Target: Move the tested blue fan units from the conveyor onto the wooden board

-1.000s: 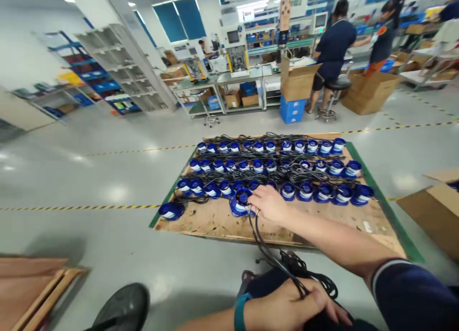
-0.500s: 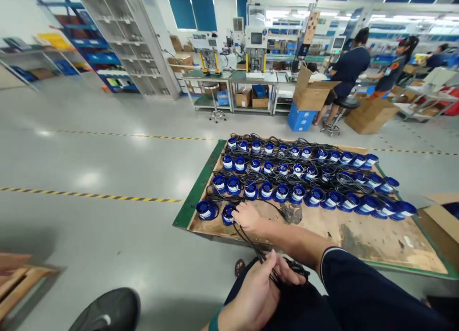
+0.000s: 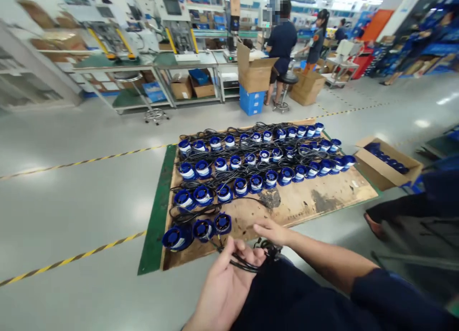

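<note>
My left hand (image 3: pixel 233 271) is palm up with its fingers curled round a looped black cable (image 3: pixel 245 265). The cable runs up toward the front row of blue round fan-like units. Beside it my right hand (image 3: pixel 270 231) reaches over the cable's bunched end, fingers stretched out and holding nothing that shows. Three units stand in that front row: one at the left corner (image 3: pixel 175 238), one in the middle (image 3: pixel 203 230) and one on the right (image 3: pixel 222 222), nearest my hands. Behind them, on the wooden board (image 3: pixel 294 204), stand several rows of like units with black cables heaped between.
A green strip (image 3: pixel 155 221) edges the board's left side. At the right sits an open carton (image 3: pixel 385 171) of blue parts, near another person's leg (image 3: pixel 390 211). Workbenches (image 3: pixel 139 58), a stool (image 3: pixel 154 116), stacked boxes (image 3: pixel 253 78) and co-workers (image 3: pixel 283 39) are farther back.
The view has swung right and closer. My right hand has let go of a front-row unit and moved back beside my left hand. Three front units now show instead of two.
</note>
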`<action>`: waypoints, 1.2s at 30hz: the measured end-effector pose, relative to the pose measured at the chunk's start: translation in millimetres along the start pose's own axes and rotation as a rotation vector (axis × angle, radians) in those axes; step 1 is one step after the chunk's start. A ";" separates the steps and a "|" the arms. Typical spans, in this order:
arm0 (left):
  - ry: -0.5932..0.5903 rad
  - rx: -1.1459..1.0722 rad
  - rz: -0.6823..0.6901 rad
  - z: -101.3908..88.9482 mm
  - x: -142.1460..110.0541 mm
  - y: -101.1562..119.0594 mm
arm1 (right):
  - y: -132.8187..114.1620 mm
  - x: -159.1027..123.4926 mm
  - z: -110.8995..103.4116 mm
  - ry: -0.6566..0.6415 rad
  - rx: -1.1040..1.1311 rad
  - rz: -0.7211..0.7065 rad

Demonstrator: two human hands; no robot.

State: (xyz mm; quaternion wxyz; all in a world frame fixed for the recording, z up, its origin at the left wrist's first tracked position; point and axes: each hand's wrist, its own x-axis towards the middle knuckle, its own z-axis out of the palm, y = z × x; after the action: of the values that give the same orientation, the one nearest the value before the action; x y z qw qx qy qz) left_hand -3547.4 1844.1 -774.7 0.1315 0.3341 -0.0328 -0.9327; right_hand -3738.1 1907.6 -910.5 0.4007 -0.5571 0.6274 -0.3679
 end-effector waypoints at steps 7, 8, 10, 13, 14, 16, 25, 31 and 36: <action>0.099 0.117 0.083 54.5 21.3 46.5 | -35.6 -65.8 0.4 -0.193 0.596 -0.047; 0.094 0.130 0.104 60.2 27.4 50.8 | -43.7 -66.7 -1.6 -0.190 0.638 -0.044; 0.095 0.145 0.135 66.7 39.6 57.2 | -56.5 -68.4 -7.4 -0.191 0.677 -0.016; 0.071 0.148 0.156 58.6 50.6 60.1 | -67.7 -71.4 -20.4 -0.136 0.561 0.062; 0.036 0.158 0.173 49.6 50.5 58.2 | -70.1 -72.1 -26.4 -0.108 0.516 0.087; -0.080 0.236 0.239 20.6 44.2 48.9 | -73.9 -72.3 -41.8 -0.079 0.475 0.135; 0.422 1.543 1.054 -141.2 36.8 27.9 | -104.4 -47.8 -128.7 -0.228 0.478 0.300; 0.567 2.187 1.088 -154.4 100.4 102.8 | -131.6 -17.5 -154.4 -0.211 0.384 0.285; 0.296 2.254 0.993 -167.7 110.4 126.7 | -137.2 -5.3 -170.5 -0.129 0.341 0.319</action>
State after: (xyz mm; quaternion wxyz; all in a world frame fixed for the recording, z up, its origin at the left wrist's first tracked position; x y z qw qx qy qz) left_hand -3495.1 1697.1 -953.6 0.1123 0.3140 -0.9240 -0.1869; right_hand -3837.9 1900.5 -715.8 0.5813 -0.3977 0.6092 -0.3644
